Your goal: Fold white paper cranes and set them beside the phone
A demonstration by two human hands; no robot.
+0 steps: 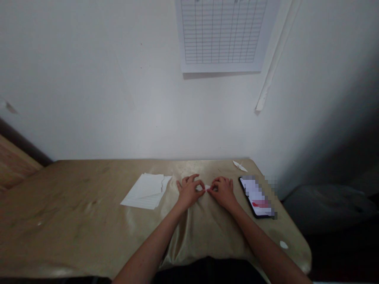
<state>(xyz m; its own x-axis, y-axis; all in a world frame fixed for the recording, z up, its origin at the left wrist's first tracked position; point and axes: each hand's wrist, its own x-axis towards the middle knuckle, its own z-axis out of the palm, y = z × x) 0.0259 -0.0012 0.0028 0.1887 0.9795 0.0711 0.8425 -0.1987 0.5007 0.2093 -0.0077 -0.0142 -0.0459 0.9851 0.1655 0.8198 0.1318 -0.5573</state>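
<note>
Between my hands is a small piece of white paper [207, 187], mostly covered by the fingers. My left hand [189, 191] pinches its left side between thumb and index finger, with the other fingers raised and spread. On the other side my right hand [222, 191] grips it between thumb and fingertips, the remaining fingers curled. Both hands are low over the tabletop, their fingertips close together. How the paper is folded cannot be made out. A stack of white paper sheets [145, 191], the top one with a torn edge, lies left of my left hand.
A phone [257, 197] with a lit, blurred screen lies right of my right hand. Behind it is a small folded white paper piece [239, 166]. A white scrap [283, 245] sits near the right edge of the brown-covered table [74, 213]. A printed grid sheet [220, 35] hangs on the wall.
</note>
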